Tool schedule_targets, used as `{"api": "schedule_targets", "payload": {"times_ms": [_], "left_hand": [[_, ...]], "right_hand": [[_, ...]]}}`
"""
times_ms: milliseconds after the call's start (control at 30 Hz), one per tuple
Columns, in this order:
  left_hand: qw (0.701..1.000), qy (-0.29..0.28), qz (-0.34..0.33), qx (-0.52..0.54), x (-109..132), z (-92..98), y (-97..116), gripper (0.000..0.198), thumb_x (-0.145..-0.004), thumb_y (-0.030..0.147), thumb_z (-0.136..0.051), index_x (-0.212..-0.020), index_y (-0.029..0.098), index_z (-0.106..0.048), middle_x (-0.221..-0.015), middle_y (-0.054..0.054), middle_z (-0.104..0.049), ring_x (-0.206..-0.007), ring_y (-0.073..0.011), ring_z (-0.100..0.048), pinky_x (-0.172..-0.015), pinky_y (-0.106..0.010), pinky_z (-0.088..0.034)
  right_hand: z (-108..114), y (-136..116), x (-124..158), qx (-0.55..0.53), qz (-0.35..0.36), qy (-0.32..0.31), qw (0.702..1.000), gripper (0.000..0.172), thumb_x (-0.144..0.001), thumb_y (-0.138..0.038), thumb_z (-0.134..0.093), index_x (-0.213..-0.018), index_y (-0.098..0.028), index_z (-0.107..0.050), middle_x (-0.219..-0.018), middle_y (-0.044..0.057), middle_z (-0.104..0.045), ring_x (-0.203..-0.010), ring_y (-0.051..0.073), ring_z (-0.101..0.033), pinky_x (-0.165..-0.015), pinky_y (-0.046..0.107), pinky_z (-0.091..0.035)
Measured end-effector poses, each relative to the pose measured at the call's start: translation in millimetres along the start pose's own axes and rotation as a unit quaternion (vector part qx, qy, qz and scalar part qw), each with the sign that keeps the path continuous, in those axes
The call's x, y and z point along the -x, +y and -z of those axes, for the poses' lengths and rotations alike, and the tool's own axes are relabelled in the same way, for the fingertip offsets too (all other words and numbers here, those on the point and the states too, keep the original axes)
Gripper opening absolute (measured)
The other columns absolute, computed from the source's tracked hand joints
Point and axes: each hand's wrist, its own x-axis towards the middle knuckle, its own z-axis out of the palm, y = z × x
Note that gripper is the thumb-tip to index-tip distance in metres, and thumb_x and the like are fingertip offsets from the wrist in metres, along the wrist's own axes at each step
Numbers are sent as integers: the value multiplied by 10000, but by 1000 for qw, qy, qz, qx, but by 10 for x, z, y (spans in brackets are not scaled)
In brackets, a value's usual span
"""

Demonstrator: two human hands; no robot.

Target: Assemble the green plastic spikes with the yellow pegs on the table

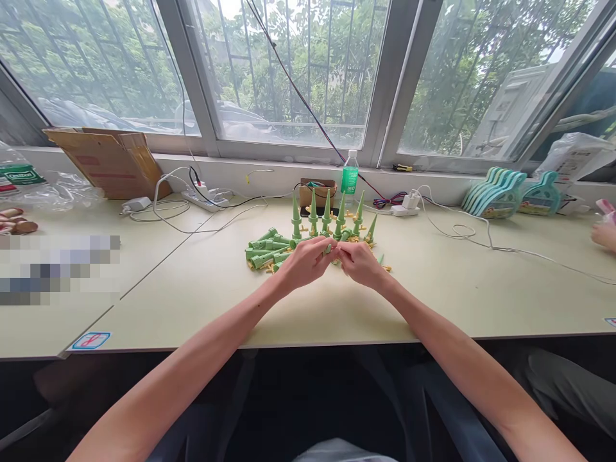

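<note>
Above the front of the pile, my left hand (308, 262) is closed around a small green plastic piece (329, 248), mostly hidden by the fingers. My right hand (360, 263) meets it fingertip to fingertip in a pinch; what it grips is too hidden to make out. Just behind the hands stand several upright green cone-tipped spikes (296, 217) with small yellow side parts. On the left, several hollow green tubes (262, 259) lie in a heap. Small yellow valve-like pieces (386, 268) are scattered around and under them.
A green-labelled bottle (350, 174) and a small cardboard box (317, 194) stand behind the spikes. Power strips (206, 197) and loose white cables (464, 232) lie along the back. Teal fan-shaped items (495, 192) are stacked right. Another person's hand (604, 235) shows at the right edge.
</note>
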Motion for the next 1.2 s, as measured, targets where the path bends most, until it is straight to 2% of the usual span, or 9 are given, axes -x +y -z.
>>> {"api": "schedule_targets", "payload": {"times_ms": [200, 367, 567, 800, 1000, 1200], "left_hand": [[999, 37, 28, -4, -20, -5, -1, 196, -934, 292, -468, -889, 174, -617, -748, -12, -609, -540, -77, -443, -572, -209, -394], [996, 68, 64, -13, -38, 8, 7, 227, -937, 311, -450, -840, 171, -599, -743, -6, -608, -528, -73, -404, -549, -206, -377], [994, 76, 72, -10, -37, 9, 3, 238, -939, 320, -444, -800, 176, -572, -706, 4, -594, -517, -75, -391, -538, -204, -361], [996, 65, 65, -24, -24, -7, -7, 234, -939, 317, -454, -812, 179, -594, -684, 16, -577, -514, -71, -397, -552, -207, -355], [996, 55, 62, -21, -13, -9, -13, 251, -945, 332, -447, -815, 178, -597, -663, 21, -566, -500, -72, -375, -535, -209, -339], [998, 47, 48, -8, -7, -27, -11, 243, -947, 313, -452, -813, 171, -597, -689, 13, -588, -511, -67, -391, -544, -201, -350]], "right_hand": [[-16, 4, -7, -5, -4, 20, 1000, 351, -958, -362, -370, -661, -191, -447, -533, -21, -459, -509, 109, -396, -537, 246, -298], [-1, -11, 2, -14, -5, 15, 1000, 354, -955, -472, -403, -838, -183, -570, -584, -24, -500, -508, 106, -400, -536, 241, -303], [1, -10, 8, -14, 15, -3, 1000, 306, -956, -429, -414, -892, -183, -584, -640, -10, -526, -545, 113, -416, -557, 243, -321], [-32, 54, 7, -10, 26, -1, 1000, 268, -961, -348, -390, -782, -192, -513, -643, -15, -493, -556, 112, -408, -558, 242, -310], [-36, 61, -2, -13, 29, -2, 999, 320, -961, -343, -366, -685, -196, -429, -597, -27, -430, -541, 107, -357, -550, 239, -289], [-37, 61, -7, -14, 29, 8, 999, 374, -979, -372, -333, -674, -184, -440, -572, -33, -396, -529, 97, -320, -543, 234, -278]]}}
